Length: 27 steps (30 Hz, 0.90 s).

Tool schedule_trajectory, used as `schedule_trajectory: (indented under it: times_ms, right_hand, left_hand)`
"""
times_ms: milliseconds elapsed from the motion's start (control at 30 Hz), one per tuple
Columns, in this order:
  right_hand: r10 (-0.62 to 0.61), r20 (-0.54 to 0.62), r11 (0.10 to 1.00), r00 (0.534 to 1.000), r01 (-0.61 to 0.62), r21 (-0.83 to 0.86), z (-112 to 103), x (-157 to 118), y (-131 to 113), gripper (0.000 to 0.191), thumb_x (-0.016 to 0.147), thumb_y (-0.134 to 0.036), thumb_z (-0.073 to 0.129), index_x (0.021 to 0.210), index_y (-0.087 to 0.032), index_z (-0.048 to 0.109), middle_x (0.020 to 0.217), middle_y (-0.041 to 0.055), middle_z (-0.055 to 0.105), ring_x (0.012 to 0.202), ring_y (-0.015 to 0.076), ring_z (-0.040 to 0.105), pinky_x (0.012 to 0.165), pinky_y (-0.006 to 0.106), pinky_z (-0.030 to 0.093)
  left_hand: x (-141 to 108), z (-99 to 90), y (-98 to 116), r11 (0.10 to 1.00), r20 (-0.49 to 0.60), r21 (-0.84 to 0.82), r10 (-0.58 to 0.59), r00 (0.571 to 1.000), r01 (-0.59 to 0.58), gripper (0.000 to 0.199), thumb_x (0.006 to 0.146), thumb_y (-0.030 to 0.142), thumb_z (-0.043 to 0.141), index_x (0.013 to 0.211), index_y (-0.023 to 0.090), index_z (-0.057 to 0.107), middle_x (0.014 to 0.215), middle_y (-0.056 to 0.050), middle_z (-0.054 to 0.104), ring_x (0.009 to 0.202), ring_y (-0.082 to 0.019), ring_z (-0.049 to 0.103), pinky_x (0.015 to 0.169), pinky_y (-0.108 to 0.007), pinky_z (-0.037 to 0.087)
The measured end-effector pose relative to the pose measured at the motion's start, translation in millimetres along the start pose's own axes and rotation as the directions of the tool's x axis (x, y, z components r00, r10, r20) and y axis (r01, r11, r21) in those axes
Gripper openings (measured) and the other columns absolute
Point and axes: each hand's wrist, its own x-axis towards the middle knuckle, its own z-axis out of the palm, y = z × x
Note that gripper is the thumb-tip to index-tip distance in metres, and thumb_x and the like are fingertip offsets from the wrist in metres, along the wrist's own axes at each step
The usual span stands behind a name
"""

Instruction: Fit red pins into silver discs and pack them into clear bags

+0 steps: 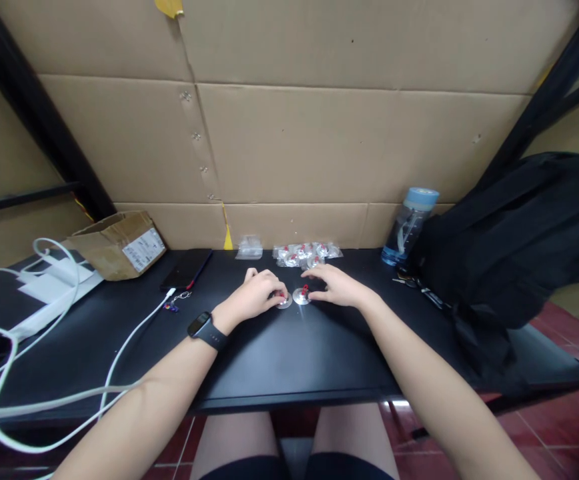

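Observation:
Two small clear round discs with red pieces on top, resembling suction cups with hooks, lie side by side on the black table. My left hand (255, 295), with a dark watch (203, 327) at its wrist, has its fingers closed on the red part of the left disc (284, 303) and partly hides it. Beside the right disc (300, 297), my right hand (337, 285) has thumb and forefinger apart; the thumb tip is at the disc's edge. Just behind lie several similar discs in clear plastic bags (299, 253).
Empty clear bags (249, 247) lie by the cardboard wall (289, 147). At left are a phone (184, 268), keyring (173, 305), cardboard box (119, 247) and looping white cable (124, 347). A water bottle (409, 227) and black backpack (514, 233) stand at right.

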Motion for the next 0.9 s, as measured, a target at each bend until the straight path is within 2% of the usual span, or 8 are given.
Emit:
schedule_trajectory:
  times_ms: [100, 167, 300, 433, 567, 633, 767, 900]
  right_hand:
    - [-0.046, 0.025, 0.999, 0.999, 0.046, 0.002, 9, 6, -8, 0.019, 0.092, -0.026, 0.071, 0.109, -0.021, 0.073, 0.105, 0.0085, 0.072, 0.099, 0.0225, 0.066, 0.091, 0.035, 0.048]
    - [-0.031, 0.03, 0.999, 0.999, 0.031, -0.014, 14, 7, -10, 0.007, 0.093, -0.02, 0.068, 0.096, -0.02, 0.074, 0.095, 0.0065, 0.072, 0.089, 0.0204, 0.066, 0.085, 0.032, 0.048]
    - [-0.026, -0.079, 1.0, 0.997, 0.025, -0.01, 16, 8, -12, 0.008, 0.092, -0.015, 0.066, 0.087, -0.019, 0.07, 0.092, 0.0061, 0.069, 0.092, 0.0206, 0.062, 0.087, 0.033, 0.047]
    - [0.014, -0.26, 0.975, 0.965, 0.045, 0.218, 16, 12, -23, 0.008, 0.094, -0.017, 0.061, 0.089, -0.019, 0.067, 0.094, 0.0048, 0.064, 0.086, 0.0173, 0.06, 0.078, 0.029, 0.048]
    - [0.126, -0.354, 0.911, 0.927, 0.033, 0.411, 20, 16, -34, 0.01, 0.095, -0.026, 0.06, 0.089, -0.02, 0.065, 0.096, 0.0045, 0.064, 0.086, 0.0164, 0.061, 0.069, 0.026, 0.049]
    - [0.16, -0.345, 0.857, 0.925, 0.043, 0.513, 25, 17, -37, 0.013, 0.094, -0.032, 0.062, 0.091, -0.02, 0.064, 0.101, 0.0048, 0.065, 0.089, 0.0168, 0.064, 0.071, 0.027, 0.052]
    - [0.238, -0.227, 0.671, 0.945, 0.009, 0.741, 32, 18, -40, 0.023, 0.092, -0.043, 0.065, 0.092, -0.02, 0.06, 0.118, 0.0071, 0.066, 0.087, 0.0163, 0.071, 0.071, 0.028, 0.057]
    - [0.305, -0.133, 0.544, 0.943, -0.058, 0.837, 34, 17, -43, 0.031, 0.086, -0.048, 0.071, 0.092, -0.021, 0.057, 0.12, 0.0069, 0.065, 0.082, 0.0154, 0.073, 0.067, 0.028, 0.061]
  left_hand:
    - [-1, 0.8, -2, 0.999, -0.055, 0.044, -0.007, 0.998, 0.009, 0.018, 0.099, 0.03, 0.058, 0.091, 0.027, 0.073, 0.094, -0.001, 0.075, 0.101, -0.021, 0.06, 0.085, -0.038, 0.023]
    - [0, -0.1, -3, 0.998, -0.095, 0.045, -0.028, 0.995, 0.033, 0.017, 0.099, 0.029, 0.059, 0.09, 0.027, 0.072, 0.093, -0.001, 0.075, 0.1, -0.021, 0.061, 0.086, -0.039, 0.023]
    - [2, -1.5, 0, 0.992, -0.162, -0.038, -0.124, 0.979, 0.119, 0.015, 0.097, 0.031, 0.061, 0.091, 0.028, 0.074, 0.096, 0.0, 0.077, 0.102, -0.022, 0.063, 0.091, -0.04, 0.025]
    - [6, -1.0, 4, 0.956, -0.223, -0.209, -0.253, 0.942, 0.207, 0.012, 0.094, 0.034, 0.064, 0.094, 0.028, 0.074, 0.098, 0.001, 0.078, 0.099, -0.022, 0.069, 0.095, -0.04, 0.035]
    - [8, 2.5, 3, 0.879, -0.27, -0.456, -0.288, 0.919, 0.141, 0.014, 0.091, 0.037, 0.065, 0.091, 0.025, 0.073, 0.094, 0.0, 0.079, 0.093, -0.021, 0.073, 0.091, -0.033, 0.048]
    - [9, 4.6, 2, 0.839, -0.287, -0.535, -0.29, 0.913, 0.099, 0.015, 0.09, 0.038, 0.066, 0.089, 0.024, 0.072, 0.093, 0.0, 0.078, 0.093, -0.02, 0.074, 0.092, -0.031, 0.051]
    - [10, 7.2, 2, 0.81, -0.296, -0.581, -0.307, 0.904, 0.085, 0.017, 0.089, 0.039, 0.068, 0.09, 0.023, 0.072, 0.094, -0.002, 0.079, 0.094, -0.022, 0.075, 0.093, -0.032, 0.054]
    - [11, 10.1, 1, 0.799, -0.274, -0.594, -0.305, 0.912, 0.089, 0.02, 0.09, 0.042, 0.068, 0.091, 0.022, 0.071, 0.095, -0.003, 0.079, 0.094, -0.023, 0.075, 0.094, -0.035, 0.055]
